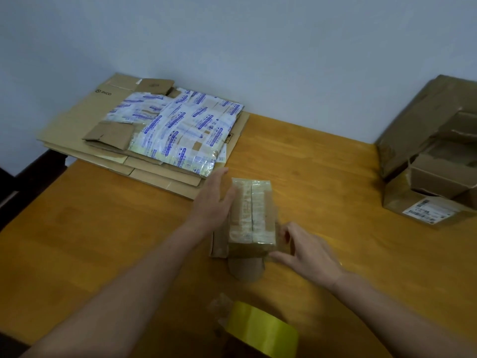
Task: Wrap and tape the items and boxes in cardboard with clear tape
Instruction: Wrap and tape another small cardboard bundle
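left hand (pixel 214 200): fingers straight, flat against the parcel's left side, pressing. Not curled round it.
right hand (pixel 304 249): at the parcel's near right corner, thumb along the near edge and fingers curled onto the right side. Reads as a corner grip, but it's blurred.
parcel (pixel 251 215): between the two hands on the tabletop (pixel 103 241). Top already shiny with tape, with a seam running down the middle.
cardboard flap (pixel 245 270): sticks out from under the parcel toward the wrists. Another edge shows below the left hand. Looks unfolded and untaped.
tape roll (pixel 260 329): yellowish, near the body between the forearms, touched by neither hand.
flat cardboard stack (pixel 144 140): well beyond the left hand, printed tape all over the top sheet.
wrapped boxes (pixel 433 156): piled far out past the right hand.
step (guess): squaring up the wrap before closing the near end.
risk 1: letting go with either hand to fetch the roll lets the flap spring back, so the wrap goes slack.
risk 2: uneven side pressure skews the parcel on the sheet, so the flap folds crooked and the tape wrinkles or bridges the corner.
risk 3: can't see the roll's free end. Hunting for it one-handed costs the hold.
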